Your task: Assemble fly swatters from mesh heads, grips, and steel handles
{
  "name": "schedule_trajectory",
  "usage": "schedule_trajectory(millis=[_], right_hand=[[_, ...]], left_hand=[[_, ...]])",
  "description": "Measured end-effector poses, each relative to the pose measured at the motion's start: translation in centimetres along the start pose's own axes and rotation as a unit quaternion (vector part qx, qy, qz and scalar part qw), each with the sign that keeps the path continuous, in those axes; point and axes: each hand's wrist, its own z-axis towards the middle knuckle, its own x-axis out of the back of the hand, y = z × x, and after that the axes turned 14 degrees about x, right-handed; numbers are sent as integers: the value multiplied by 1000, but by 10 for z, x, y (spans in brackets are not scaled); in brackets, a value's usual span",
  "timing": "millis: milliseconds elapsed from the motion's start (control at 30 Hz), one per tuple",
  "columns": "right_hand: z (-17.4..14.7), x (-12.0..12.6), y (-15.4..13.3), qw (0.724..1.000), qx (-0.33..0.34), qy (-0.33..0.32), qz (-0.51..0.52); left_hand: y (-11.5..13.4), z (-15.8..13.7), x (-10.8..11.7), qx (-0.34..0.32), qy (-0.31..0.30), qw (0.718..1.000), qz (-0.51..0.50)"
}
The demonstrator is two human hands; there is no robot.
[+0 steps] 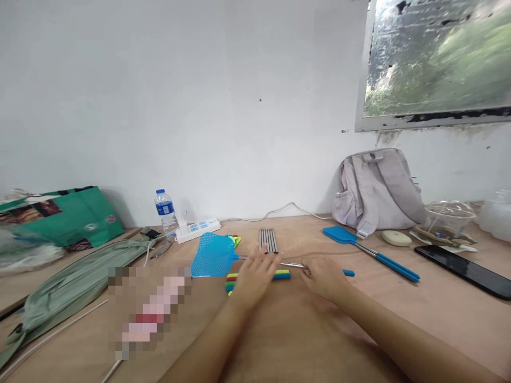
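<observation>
A blue fly swatter (213, 256) lies across in front of me, its mesh head to the left and its metal rod running right. My right hand (325, 277) is closed around the rod's right part, with a blue handle end poking out beyond it. Fingers stretched out, my left hand (257, 270) rests over the rod near the head; contact under the palm is hidden. Several coloured handle tubes (282, 275) lie partly beneath the left hand. Behind it is a row of metal rods (268, 239). Yellow-green and red pieces (236, 241) show behind the mesh head.
Another blue swatter (377, 255) lies right, near a grey backpack (379, 191), a black phone (465, 271) and a plastic cup (449, 215). Leftward are a power strip (199, 229), water bottle (165, 210), green bag (80, 221), grey-green strap bag (83, 276) and a pixelated item (154, 314).
</observation>
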Motion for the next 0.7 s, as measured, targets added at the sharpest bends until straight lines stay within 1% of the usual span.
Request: schedule_trajectory(millis=[33, 100, 200, 267, 333, 533, 700], right_hand=[[-1, 0, -2, 1000, 3, 0, 3], [-1, 0, -5, 1000, 10, -4, 4], [-1, 2, -2, 999, 35, -10, 0], [-1, 3, 4, 999, 48, -14, -8], [0, 4, 13, 998, 48, -17, -26], [1, 7, 42, 994, 44, 1, -97], [2, 9, 55, 990, 25, 18, -135]], left_hand=[[8, 2, 1, -13, -27, 1000, -6], [17, 4, 3, -16, -75, 997, -14], [11, 6, 6, -39, -102, 994, -13], [-2, 5, 7, -58, -99, 993, -5], [-18, 3, 8, -63, -94, 993, 7], [-66, -7, 5, -42, -85, 995, 41], [-96, -15, 2, -27, -56, 998, 30]])
